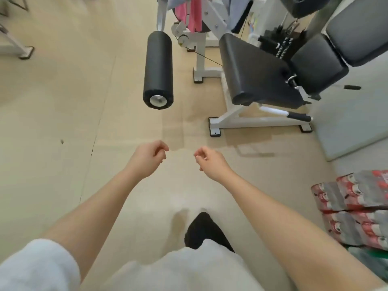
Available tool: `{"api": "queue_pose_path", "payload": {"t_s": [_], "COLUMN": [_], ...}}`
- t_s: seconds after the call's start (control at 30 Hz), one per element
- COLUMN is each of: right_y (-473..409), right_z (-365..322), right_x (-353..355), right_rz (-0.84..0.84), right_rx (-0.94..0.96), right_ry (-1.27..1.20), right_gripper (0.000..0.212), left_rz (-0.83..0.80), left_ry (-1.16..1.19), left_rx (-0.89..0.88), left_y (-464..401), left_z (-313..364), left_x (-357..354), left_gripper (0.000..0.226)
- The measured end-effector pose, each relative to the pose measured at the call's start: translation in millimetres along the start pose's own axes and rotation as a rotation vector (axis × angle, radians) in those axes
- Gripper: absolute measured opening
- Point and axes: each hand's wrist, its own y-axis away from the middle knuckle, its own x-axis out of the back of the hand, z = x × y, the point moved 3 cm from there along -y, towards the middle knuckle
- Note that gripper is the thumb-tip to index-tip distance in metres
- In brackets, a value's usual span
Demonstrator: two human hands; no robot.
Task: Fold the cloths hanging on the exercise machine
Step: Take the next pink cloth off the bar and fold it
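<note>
Both the left hand (150, 157) and the right hand (207, 161) are held out loosely curled, with nothing grasped, well short of the exercise machine (258, 80). The cloths (194, 15), pink and pale blue, are seen draped high on the machine's frame, beyond its black roller pad (158, 69). That pad could be bumped, or a cloth snagged on the frame, if the cloths are tugged carelessly.

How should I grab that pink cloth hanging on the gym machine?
Probably take the pink cloth by its hanging lower edge, from the front, on the side of the black roller. That edge dangles free below the white frame, while its top runs out of the picture. Both the left hand and the right hand hold nothing and are far from it.
</note>
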Motion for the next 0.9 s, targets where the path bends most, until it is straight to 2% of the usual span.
{"api": "queue_pose_path", "payload": {"t_s": [0.07,0.2,0.3,0.47,0.67,0.9], "right_y": [-33.6,-108.0,-177.3,-283.9,-365.8,-471.5], "right_z": [-25.1,-64.6,-94.7,-156.9,-202.0,-242.0], "right_x": [-5.7,-11.3,-5.0,20.5,10.0,5.5], "right_rz": [0.013,-0.042,-0.062,0.087,0.053,0.121], "right_rx": [0.054,0.036,0.044,0.045,0.012,-0.036], "right_ry": [0.094,0.099,0.151,0.028,-0.023,-0.073], "right_gripper": [0.022,0.011,0.012,0.011,0.014,0.014], "left_rz": [-0.002,-0.023,-0.002,0.01,0.032,-0.069], "left_ry": [0.004,-0.038,-0.023,-0.054,-0.128,-0.209], "left_rx": [0.005,-0.03,-0.056,-0.038,-0.109,-0.232], "left_y": [-23.7,-91.4,-153.2,-252.6,-345.6,-470.9], "left_z": [-14.0,-30.2,-31.7,-29.2,-34.8,-79.3], "left_x": [19.6,60.2,99.4,165.1,213.2,267.1], "left_gripper": [0.023,0.027,0.032,0.027,0.026,0.02]}}
